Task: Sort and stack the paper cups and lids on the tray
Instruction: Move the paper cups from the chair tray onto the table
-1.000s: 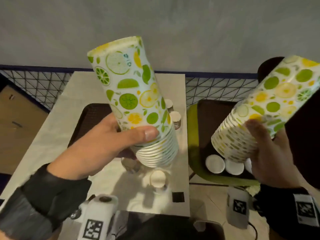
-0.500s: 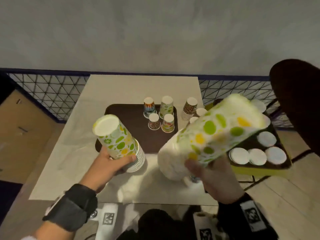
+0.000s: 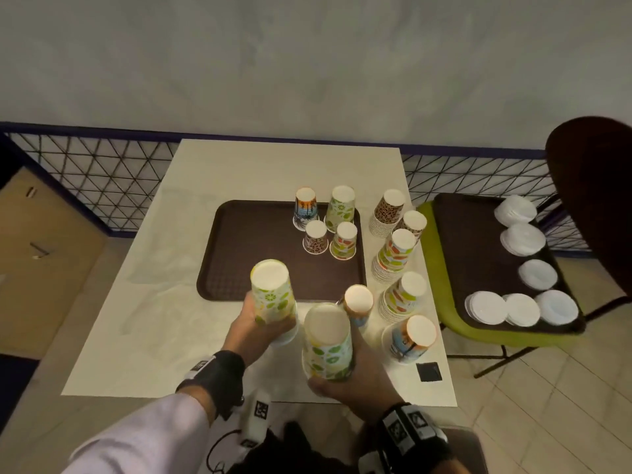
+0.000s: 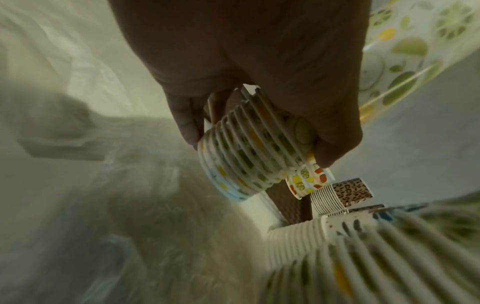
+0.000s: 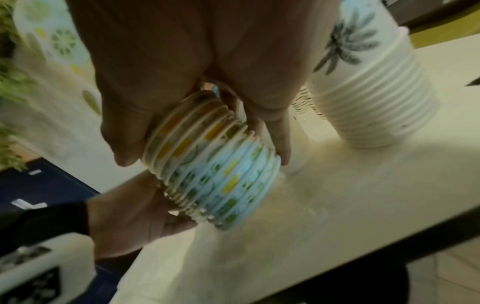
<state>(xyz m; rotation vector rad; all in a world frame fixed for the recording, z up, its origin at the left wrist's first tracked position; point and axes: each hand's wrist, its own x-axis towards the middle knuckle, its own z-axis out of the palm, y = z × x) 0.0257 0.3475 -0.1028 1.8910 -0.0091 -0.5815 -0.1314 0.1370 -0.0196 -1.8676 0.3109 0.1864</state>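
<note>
My left hand (image 3: 253,332) grips a stack of lime-print paper cups (image 3: 272,293), bottoms up, at the front edge of the brown tray (image 3: 246,254). Just right of it, my right hand (image 3: 346,383) grips a second lime-print stack (image 3: 327,340), also bottoms up. Both stacks are low over the white table (image 3: 164,323), and the wrist views show fingers curled round their ribbed rims (image 4: 241,158) (image 5: 213,170). The right stack leans a little. Several upturned cups (image 3: 326,222) stand in the tray's far right corner.
Several more cup stacks (image 3: 398,254) stand on the table right of the tray, one (image 3: 357,302) close behind my right hand. A second brown tray (image 3: 478,254) with white lid piles (image 3: 521,307) lies on a green chair at right. A wire fence runs behind.
Both hands have come down from in front of the camera to the table by the tray's front edge. The two lime stacks have turned from tilted to nearly upright and now sit side by side.
</note>
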